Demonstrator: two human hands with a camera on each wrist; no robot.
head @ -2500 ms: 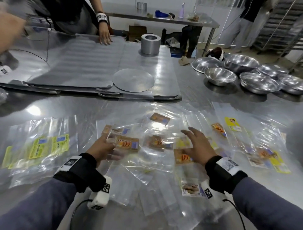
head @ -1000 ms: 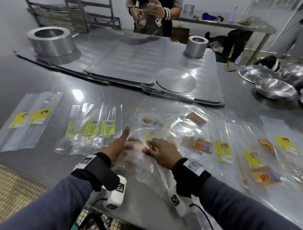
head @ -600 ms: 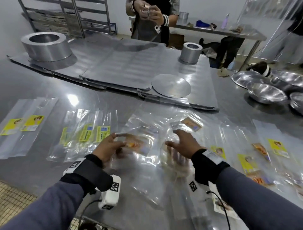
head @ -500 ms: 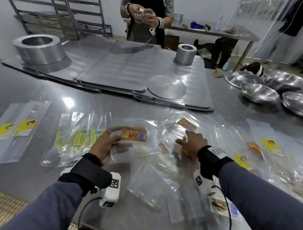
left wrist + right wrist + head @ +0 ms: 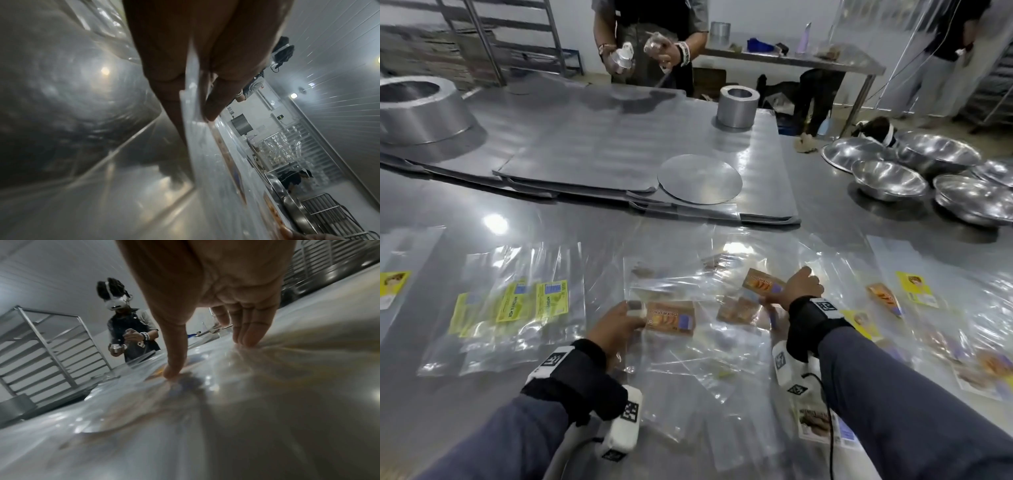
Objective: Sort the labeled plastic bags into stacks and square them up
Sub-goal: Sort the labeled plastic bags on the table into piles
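Clear plastic bags with printed labels lie spread over the steel table [image 5: 599, 233]. My left hand [image 5: 619, 325] pinches the edge of an orange-labelled bag [image 5: 671, 318]; in the left wrist view the left hand [image 5: 193, 113] has its thumb and fingers closed on the clear bag [image 5: 205, 154]. My right hand [image 5: 798, 287] presses down flat on loose bags beside another orange label [image 5: 763, 282]. In the right wrist view the right hand [image 5: 209, 356] has its straight fingers [image 5: 246, 339] and thumb resting on the plastic. A stack with yellow-green labels [image 5: 517, 305] lies to the left.
Yellow-labelled bags [image 5: 393, 284] lie at the far left, and mixed orange and yellow ones [image 5: 917, 289] at the right. Metal sheets [image 5: 619, 144], a disc [image 5: 698, 178] and two steel rings [image 5: 738, 106] lie behind. Steel bowls [image 5: 887, 178] stand at the back right. A person [image 5: 650, 41] stands opposite.
My left hand still holds the orange-labelled bag and has brought it lower, closer to the table. My right hand has shifted right and flattened onto the bags by another orange label.
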